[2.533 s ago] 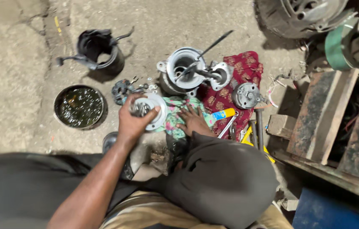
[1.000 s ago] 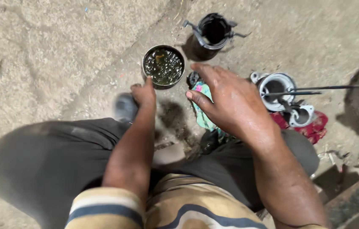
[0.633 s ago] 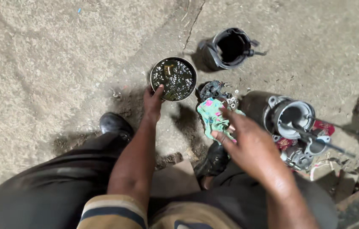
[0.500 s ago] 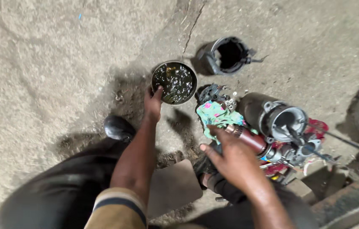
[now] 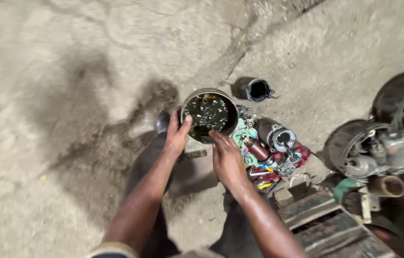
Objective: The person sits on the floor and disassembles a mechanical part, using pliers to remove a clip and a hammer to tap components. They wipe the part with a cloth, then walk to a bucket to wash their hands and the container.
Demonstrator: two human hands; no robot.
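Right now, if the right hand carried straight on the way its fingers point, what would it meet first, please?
The right hand points up and slightly left at the round pan of dark oily liquid. Its fingertips already look to be at the near rim, so it would probably meet that rim first; depth is unclear.

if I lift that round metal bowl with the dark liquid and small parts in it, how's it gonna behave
The round metal bowl is probably heavy for its size, since dark liquid and small parts fill it. The liquid would likely slosh if tilted. The rim may be slick; the left hand grips it with the thumb over the edge, and the right hand reaches its near side.
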